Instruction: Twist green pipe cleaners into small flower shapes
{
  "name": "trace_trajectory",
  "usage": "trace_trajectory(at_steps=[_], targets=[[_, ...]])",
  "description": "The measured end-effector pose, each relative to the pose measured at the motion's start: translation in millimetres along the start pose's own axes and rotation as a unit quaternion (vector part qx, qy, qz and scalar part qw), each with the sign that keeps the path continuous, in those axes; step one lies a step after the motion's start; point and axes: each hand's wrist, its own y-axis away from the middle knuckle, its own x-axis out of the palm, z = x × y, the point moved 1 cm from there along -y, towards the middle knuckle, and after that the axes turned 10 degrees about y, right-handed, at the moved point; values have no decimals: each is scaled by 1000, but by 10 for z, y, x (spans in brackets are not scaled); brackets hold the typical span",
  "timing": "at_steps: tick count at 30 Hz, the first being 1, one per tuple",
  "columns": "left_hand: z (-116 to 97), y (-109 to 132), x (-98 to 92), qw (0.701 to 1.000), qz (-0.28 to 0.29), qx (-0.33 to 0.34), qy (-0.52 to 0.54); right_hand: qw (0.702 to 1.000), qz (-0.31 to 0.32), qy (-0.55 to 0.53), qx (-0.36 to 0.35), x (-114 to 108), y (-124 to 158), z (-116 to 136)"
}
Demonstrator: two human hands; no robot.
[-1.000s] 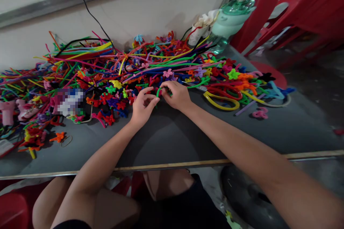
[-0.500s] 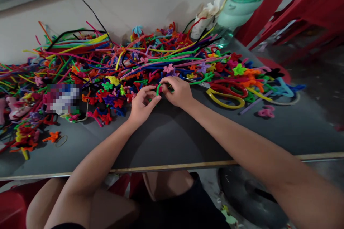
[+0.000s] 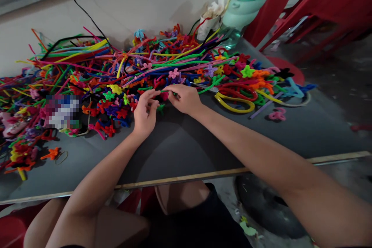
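Note:
A green pipe cleaner (image 3: 164, 91) runs between my two hands over the dark table, stretched nearly straight. My left hand (image 3: 145, 113) pinches its left end, the fingertips closed near it. My right hand (image 3: 186, 98) grips the other end with curled fingers; a dark pink bit shows beside those fingertips, mostly hidden. Just below the fingers is a small green pipe-cleaner piece (image 3: 161, 109); I cannot tell whether it is attached. Right behind both hands lies a heap of coloured pipe cleaners and small flowers (image 3: 173, 73).
Scissors with yellow and red handles (image 3: 236, 102) lie right of my hands. A pink looped piece (image 3: 277, 114) sits beyond them. At the back stand a white cup with tissues (image 3: 207, 27) and a teal bottle (image 3: 244, 9). Red chairs (image 3: 325, 11) are at the right.
The green pipe cleaner was bent upward in a curve and is now drawn straighter between the hands. My left hand has moved apart from the right. The whole view has shifted slightly.

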Motion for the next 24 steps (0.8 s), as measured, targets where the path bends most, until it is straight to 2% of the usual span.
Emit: trace_trajectory(at_steps=[4,6,8,13,16,19,22,24], targets=[[-22,-8,-37,997,-51,11,-49,1000,-7,3,-4,-12,11,5],[-30,-34,-74,992,-87,26,-88,999,-35,-2,0,-35,15,15],[-35,-62,-100,989,-96,36,-108,998,-66,-9,-4,-63,18,30],[-41,-70,-74,998,-21,-8,-59,995,-100,-6,-11,-108,18,40],[-57,-65,-65,997,6,-23,-70,994,-107,-3,-25,-98,15,15],[-89,-95,-100,995,18,13,-96,995,-96,8,-38,-77,18,-3],[-126,-129,-125,988,53,60,-130,995,-87,25,-48,-72,34,3],[-138,-129,-117,980,80,60,-171,993,-87,31,-69,-80,47,8]])
